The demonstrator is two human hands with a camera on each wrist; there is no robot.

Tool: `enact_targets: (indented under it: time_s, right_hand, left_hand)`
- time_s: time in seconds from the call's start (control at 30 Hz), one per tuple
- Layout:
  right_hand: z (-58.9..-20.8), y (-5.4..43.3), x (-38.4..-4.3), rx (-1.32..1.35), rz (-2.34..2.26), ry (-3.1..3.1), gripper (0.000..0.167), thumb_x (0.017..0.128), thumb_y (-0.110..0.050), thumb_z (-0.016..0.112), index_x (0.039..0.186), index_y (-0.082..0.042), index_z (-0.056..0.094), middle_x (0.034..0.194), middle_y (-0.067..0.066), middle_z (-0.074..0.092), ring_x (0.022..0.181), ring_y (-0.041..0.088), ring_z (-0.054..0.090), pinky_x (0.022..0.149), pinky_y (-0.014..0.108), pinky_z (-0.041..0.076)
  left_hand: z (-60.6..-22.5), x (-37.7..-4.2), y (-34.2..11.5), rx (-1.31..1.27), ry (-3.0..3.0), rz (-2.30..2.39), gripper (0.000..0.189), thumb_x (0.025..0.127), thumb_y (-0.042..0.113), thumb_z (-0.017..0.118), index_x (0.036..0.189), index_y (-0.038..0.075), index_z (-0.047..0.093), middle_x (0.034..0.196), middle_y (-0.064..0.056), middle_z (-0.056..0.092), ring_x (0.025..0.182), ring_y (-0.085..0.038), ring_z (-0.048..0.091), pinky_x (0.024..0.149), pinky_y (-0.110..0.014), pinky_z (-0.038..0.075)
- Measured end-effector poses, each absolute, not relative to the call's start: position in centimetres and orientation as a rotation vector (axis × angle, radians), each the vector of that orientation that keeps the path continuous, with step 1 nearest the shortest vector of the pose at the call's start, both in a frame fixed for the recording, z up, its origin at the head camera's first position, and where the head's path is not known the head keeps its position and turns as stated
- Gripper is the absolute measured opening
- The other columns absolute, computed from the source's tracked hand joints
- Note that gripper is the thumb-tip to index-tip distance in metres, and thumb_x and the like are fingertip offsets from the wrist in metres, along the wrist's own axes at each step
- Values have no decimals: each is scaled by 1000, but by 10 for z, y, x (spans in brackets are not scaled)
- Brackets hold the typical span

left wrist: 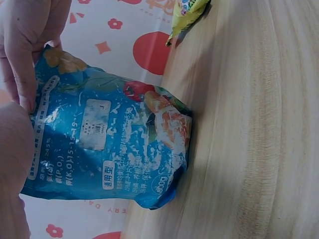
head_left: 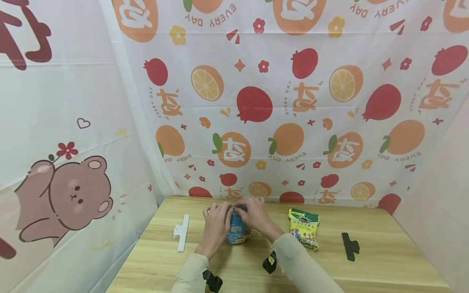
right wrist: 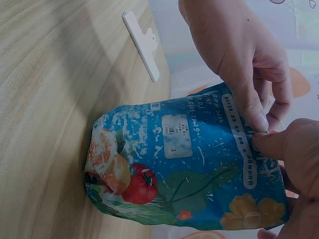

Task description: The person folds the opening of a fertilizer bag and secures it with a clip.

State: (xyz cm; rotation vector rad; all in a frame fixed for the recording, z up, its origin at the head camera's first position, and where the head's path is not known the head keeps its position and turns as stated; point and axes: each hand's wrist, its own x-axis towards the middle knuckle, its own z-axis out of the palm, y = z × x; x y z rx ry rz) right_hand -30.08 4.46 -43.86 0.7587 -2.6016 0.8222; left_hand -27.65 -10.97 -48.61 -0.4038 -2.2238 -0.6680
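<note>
A blue fertilizer bag printed with vegetables and a white label stands upright on the wooden table, between my two hands. With thumb and fingers, my left hand pinches the left part of its top edge. On the right part, my right hand grips the same edge, the two thumbs close together. The right wrist view shows the bag's printed front and both thumbs at its top. Some fingers are hidden behind the bag.
A white clip lies to the left of the bag. To the right are a yellow and green packet and, farther right, a black clip. A fruit-patterned cloth hangs behind the table.
</note>
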Motion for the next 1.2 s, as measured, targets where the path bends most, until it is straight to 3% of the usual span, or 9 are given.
enact_targets:
  time_s: [0.4,0.77,1.2]
  right_hand:
    - [-440,47,-301,772,814,-2600,12,94,-22,74,102,-20,82,103,-3,79,97,17,70,99,56,34]
    - [-439,48,-300,793,837,-2586,11,93,-21,74,100,-19,82,101,-3,80,96,18,70,99,57,35]
    - [-441,49,-301,827,812,-2542,10,94,-17,72,98,-18,82,96,-3,80,93,17,71,99,60,37]
  left_hand:
    - [-488,-277,-111,-417,-2244,-657,11,103,18,58,98,14,66,93,-3,75,92,-26,59,94,-56,37]
    - [-490,-282,-114,-450,-2097,-640,6,94,10,69,92,15,69,85,-2,77,86,-26,60,84,-49,36]
    - [-491,-286,-117,-459,-2025,-627,8,88,7,74,84,14,69,78,-2,75,80,-24,60,83,-48,39]
